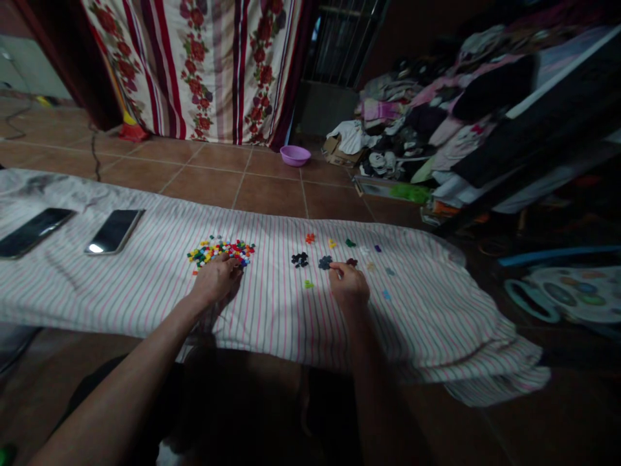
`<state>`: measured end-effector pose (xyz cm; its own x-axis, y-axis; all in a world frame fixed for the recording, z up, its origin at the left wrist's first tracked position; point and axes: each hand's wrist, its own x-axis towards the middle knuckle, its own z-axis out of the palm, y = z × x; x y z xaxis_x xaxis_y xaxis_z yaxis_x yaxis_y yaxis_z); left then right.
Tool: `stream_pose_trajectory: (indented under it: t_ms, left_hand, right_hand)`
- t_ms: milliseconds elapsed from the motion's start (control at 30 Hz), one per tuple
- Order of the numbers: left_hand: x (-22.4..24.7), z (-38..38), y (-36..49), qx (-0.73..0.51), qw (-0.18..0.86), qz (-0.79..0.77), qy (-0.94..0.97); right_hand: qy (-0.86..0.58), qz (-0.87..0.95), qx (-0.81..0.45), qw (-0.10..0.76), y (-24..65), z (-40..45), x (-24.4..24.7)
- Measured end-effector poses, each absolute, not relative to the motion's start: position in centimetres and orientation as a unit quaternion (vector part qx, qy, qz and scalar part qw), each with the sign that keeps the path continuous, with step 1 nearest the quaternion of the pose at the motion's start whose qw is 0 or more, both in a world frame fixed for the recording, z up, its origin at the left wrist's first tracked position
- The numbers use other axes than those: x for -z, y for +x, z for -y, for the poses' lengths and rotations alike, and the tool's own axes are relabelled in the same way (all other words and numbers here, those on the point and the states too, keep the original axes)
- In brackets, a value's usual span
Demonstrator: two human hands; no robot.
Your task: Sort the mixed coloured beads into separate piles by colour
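My left hand [216,279] lies on the near edge of a heap of small multicoloured plastic bricks [222,252], its fingers spread among them. My right hand [348,286] is further right, fingertips beside a dark red brick [352,262]. Whether those fingers pinch a piece is too small to tell. Just left of them sits a dark blue cluster [325,262], and a black cluster [299,259] lies beyond it. Several small single-colour groups, including orange [309,238] and green [350,243], are scattered across the striped cloth [272,323].
Two smartphones [33,233] [114,232] lie on the cloth at the left. A purple basin [295,155] stands on the tiled floor [204,184] beyond. Heaped clothes [427,110] rise at the right, and a floral striped curtain [204,71] hangs at the back.
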<state>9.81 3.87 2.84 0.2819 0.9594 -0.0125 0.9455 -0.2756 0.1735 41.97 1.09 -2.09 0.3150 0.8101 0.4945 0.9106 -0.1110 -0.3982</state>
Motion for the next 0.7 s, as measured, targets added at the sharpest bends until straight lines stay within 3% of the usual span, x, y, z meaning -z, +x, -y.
stream_pose_trajectory:
  t_ms: [367, 700]
  left_hand:
    - [-3.0, -3.7, 10.8, -0.056, 0.059, -0.626, 0.776]
    - [-3.1, -3.1, 10.5, -0.163, 0.116, -0.581, 0.789]
  right_hand:
    - [-0.675, 0.631, 0.084, 0.374, 39.9, -1.2, 1.5]
    - [-0.556, 0.743, -0.058, 0.368, 32.7, -0.5, 0.3]
